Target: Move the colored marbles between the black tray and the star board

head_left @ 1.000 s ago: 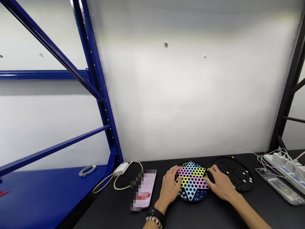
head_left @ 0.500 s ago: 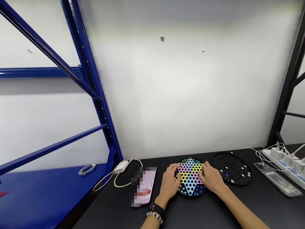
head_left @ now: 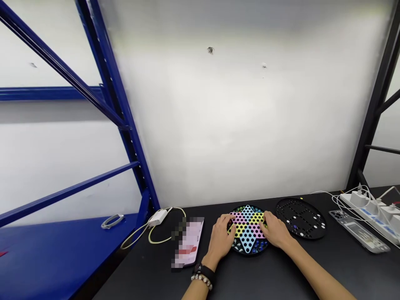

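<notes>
A star-shaped Chinese checkers board (head_left: 248,239), with blue, pink and yellow points full of holes, lies over a round black tray (head_left: 236,249). Coloured marbles (head_left: 258,246) show in the tray around the star's lower points. My left hand (head_left: 221,237) holds the board's left side, its thumb near the yellow point and fingers curled at the pink one. On the opposite side, my right hand (head_left: 276,230) grips the board with the thumb near the lower pink point. The fingertips under the edges are partly hidden.
Right of the board lies a round black perforated disc (head_left: 300,223) with several white pieces. A phone (head_left: 191,246) and a white adapter (head_left: 158,217) with a cable lie to the left. A clear case (head_left: 359,231) and a power strip (head_left: 371,212) are at far right.
The whole view has shifted slightly. Both hands keep their places at the sides of the Chinese checkers board, with no clear movement of the board.
</notes>
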{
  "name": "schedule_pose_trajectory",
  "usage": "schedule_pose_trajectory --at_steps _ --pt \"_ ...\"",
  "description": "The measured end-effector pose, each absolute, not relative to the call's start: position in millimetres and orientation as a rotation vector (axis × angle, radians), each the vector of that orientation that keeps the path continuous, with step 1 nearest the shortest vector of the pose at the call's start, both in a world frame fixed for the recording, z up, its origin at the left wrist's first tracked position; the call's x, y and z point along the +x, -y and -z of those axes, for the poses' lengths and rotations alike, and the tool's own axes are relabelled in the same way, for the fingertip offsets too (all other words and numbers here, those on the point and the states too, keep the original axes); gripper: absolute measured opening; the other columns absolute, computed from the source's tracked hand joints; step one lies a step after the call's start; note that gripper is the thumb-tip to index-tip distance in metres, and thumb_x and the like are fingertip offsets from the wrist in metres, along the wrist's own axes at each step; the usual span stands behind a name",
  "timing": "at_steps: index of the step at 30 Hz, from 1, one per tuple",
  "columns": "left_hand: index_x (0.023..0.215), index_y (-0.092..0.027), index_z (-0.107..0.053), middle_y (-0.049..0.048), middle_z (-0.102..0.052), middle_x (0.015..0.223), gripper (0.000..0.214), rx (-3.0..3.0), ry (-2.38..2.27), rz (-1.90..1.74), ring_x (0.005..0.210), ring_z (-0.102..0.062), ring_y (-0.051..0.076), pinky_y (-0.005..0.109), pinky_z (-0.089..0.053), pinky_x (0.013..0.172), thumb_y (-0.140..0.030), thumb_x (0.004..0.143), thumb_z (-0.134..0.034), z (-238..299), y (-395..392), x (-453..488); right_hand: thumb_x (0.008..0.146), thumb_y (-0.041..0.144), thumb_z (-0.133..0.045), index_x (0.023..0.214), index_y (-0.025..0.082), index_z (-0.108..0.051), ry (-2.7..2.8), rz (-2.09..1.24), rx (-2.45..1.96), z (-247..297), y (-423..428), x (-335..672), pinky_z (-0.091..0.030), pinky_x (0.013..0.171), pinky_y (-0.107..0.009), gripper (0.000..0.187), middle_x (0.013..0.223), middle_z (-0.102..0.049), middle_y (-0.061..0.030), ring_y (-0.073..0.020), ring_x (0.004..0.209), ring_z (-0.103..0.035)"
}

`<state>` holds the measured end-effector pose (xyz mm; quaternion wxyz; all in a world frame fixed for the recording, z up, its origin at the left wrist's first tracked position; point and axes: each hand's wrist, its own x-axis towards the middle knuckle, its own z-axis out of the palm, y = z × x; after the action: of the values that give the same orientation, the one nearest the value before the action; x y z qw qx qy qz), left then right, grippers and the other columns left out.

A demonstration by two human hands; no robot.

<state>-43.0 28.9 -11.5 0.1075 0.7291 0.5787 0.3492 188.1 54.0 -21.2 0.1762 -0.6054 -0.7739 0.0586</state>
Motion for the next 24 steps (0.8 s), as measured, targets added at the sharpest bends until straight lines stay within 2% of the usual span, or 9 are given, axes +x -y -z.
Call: schedule_pose_trajectory --at_steps 3,7,11,17,24 --pt "0.112 -0.025 -0.063 0.0044 -0.064 0.118 0.030 2.147 -1.707 -1.030 0.109 -0.059 0.022 0.037 -0.046 0.096 -0.021 0.087 -0.046 11 -28 -43 0.100 0.029 -0.031 0.097 0.022 -0.051 2.189 -0.200 -1.756 22 -55 187 -0.034 0.065 -0.028 0.022 0.106 -0.064 -0.0062 -0.0185 0.085 -0.065" --pt "0.111 -0.025 -0.063 0.0048 -0.065 0.117 0.029 2.149 -1.714 -1.031 0.110 -0.059 0.023 0.038 -0.047 0.096 -0.022 0.087 -0.047 11 -28 -43 0.100 0.029 -0.031 0.100 0.021 -0.056 2.206 -0.235 -1.802 21 -55 187 -0.037 0.068 -0.029 0.026 0.104 -0.069 -0.0079 -0.0213 0.089 -0.066" --pt "0.110 -0.025 -0.063 0.0042 -0.065 0.116 0.029 2.150 -1.708 -1.034 0.109 -0.060 0.022 0.037 -0.047 0.095 -0.021 0.087 -0.048 13 -29 -43 0.100 0.032 -0.032 0.091 0.020 -0.063 2.217 -0.230 -1.849 19 -55 187 -0.038 0.069 -0.029 0.034 0.099 -0.072 -0.0088 -0.0231 0.088 -0.068" --pt "0.109 -0.024 -0.063 0.0049 -0.064 0.117 0.028 2.141 -1.710 -1.010 0.110 -0.058 0.023 0.038 -0.046 0.097 -0.022 0.087 -0.046 12 -28 -44 0.101 0.034 -0.032 0.079 0.021 -0.065 2.162 -0.242 -1.802 20 -53 186 -0.035 0.064 -0.026 0.042 0.085 -0.073 -0.0073 -0.0202 0.079 -0.068" --pt "0.106 -0.025 -0.064 0.0046 -0.064 0.115 0.026 2.119 -1.792 -0.937 0.110 -0.058 0.024 0.039 -0.045 0.094 -0.026 0.091 -0.043 6 -25 -44 0.103 0.038 -0.027 0.078 0.022 -0.060 1.843 -0.124 -1.758 15 -64 213 -0.033 0.060 -0.027 0.044 0.072 -0.069 -0.0045 -0.0195 0.070 -0.065"
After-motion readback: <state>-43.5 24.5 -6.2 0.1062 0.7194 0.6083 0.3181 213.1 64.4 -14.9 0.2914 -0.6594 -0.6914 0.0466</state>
